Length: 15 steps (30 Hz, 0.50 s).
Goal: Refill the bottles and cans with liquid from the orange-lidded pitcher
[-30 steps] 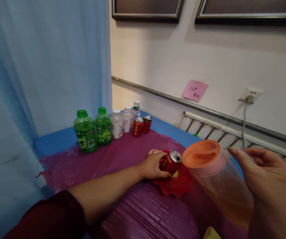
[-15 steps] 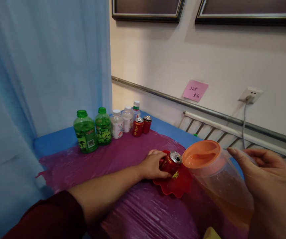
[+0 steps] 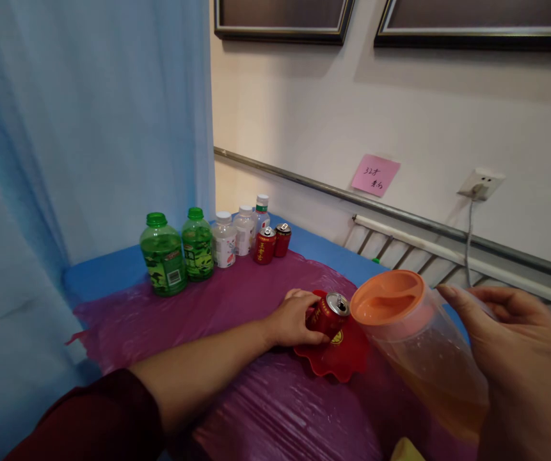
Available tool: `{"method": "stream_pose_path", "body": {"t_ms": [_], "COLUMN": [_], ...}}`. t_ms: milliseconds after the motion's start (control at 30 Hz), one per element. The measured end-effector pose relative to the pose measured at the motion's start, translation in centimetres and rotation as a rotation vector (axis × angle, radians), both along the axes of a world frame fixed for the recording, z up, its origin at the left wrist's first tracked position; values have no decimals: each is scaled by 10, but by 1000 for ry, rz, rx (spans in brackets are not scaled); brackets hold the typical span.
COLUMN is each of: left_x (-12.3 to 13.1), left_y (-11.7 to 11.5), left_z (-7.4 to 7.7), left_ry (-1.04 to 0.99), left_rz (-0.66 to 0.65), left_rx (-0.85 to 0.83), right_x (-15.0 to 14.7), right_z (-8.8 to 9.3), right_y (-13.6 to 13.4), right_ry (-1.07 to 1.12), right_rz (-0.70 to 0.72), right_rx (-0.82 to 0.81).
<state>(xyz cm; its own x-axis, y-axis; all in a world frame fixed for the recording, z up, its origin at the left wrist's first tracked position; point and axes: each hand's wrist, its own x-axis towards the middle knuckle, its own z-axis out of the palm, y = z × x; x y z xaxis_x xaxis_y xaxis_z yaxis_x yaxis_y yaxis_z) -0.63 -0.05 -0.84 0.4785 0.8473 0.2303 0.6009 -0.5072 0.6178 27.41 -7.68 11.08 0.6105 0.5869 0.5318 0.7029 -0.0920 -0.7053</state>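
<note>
My left hand (image 3: pixel 292 318) is wrapped round a red drink can (image 3: pixel 327 314) with an opened top, holding it tilted over a red scalloped plate (image 3: pixel 337 356). My right hand (image 3: pixel 519 365) grips a clear plastic pitcher (image 3: pixel 423 352) with an orange lid, tipped toward the can. The pitcher holds an amber liquid in its lower part. Its lid almost touches the can's rim.
A purple plastic sheet (image 3: pixel 237 307) covers a blue table. At the back stand two green bottles (image 3: pixel 162 255), three white bottles (image 3: pixel 224 239) and two more red cans (image 3: pixel 265 245). A blue curtain hangs at left. A wall rail, pink note (image 3: pixel 375 175) and socket are at right.
</note>
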Motion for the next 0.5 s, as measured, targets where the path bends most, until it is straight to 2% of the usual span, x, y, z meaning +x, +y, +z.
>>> {"method": "stream_pose_path", "body": {"t_ms": [300, 500], "left_x": [-1, 0], "left_y": [-2, -3], "left_z": [3, 5], "left_ry": [4, 13], "left_rz": [1, 10], "left_rx": [-2, -4], "right_x": [2, -2], "right_z": [1, 5], "right_y": [4, 1], "right_ry": [43, -2], "right_rz": [-36, -38], "right_rx": [-29, 0]}}
